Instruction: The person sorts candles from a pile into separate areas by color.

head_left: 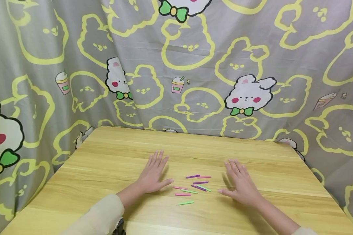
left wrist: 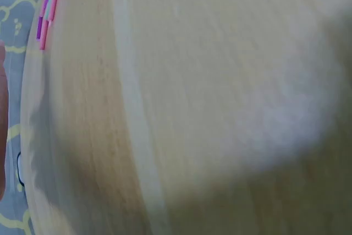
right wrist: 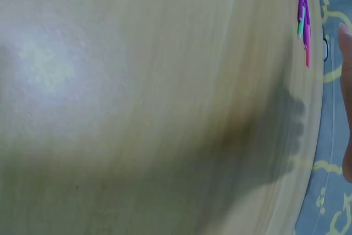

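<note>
Several thin pen-shaped sticks lie loosely scattered in the middle of the wooden table, three purple, three pink and three green. One purple and one green stick overlap near the right of the group. My left hand is held flat to the left of them, fingers spread and thumb pointing toward the sticks. On the other side, my right hand mirrors it, palm down with straight fingers. Neither hand holds anything. Both wrist views catch only a sliver of hand at the edge, with some sticks near the table's rim.
The wooden table fills the lower view, its far edge close to a grey curtain with yellow outlines and white cartoon animals. The curtain also hangs along the left and right sides. A small dark object shows below the left sleeve.
</note>
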Action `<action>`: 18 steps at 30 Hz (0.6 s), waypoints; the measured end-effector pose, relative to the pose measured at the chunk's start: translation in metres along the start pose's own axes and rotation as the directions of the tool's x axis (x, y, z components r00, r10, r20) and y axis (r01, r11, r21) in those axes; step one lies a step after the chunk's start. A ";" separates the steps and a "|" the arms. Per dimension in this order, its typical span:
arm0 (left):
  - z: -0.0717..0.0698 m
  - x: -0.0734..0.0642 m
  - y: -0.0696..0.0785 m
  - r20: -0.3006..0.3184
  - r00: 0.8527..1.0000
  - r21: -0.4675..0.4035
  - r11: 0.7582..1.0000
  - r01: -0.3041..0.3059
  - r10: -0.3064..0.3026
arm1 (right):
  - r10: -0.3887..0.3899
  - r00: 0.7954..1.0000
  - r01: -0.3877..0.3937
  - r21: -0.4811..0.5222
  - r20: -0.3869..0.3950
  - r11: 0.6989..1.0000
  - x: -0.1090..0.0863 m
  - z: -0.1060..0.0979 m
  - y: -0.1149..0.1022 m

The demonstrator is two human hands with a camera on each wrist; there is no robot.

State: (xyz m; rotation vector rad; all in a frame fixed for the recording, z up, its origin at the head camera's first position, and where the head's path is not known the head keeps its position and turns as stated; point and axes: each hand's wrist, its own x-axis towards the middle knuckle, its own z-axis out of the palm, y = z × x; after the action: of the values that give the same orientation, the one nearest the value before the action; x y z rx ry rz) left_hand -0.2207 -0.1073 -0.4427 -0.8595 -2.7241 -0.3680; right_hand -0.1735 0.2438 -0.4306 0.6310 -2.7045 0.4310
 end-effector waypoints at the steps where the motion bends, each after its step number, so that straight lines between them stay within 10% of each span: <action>1: 0.000 0.001 0.001 0.000 1.000 -0.006 1.000 0.003 -0.003 | -0.001 1.000 0.001 0.012 -0.006 1.000 0.000 0.000 -0.002; 18: 0.010 0.014 0.008 -0.003 0.984 -0.339 0.926 0.169 -0.181 | 0.096 0.995 -0.103 0.252 0.040 0.962 -0.009 0.012 -0.037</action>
State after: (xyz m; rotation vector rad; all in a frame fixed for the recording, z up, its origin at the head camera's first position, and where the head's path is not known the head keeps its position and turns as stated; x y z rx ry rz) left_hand -0.2286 -0.0907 -0.4469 -0.6776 -2.7562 -0.9004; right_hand -0.1518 0.2109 -0.4368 0.5708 -2.7389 0.8112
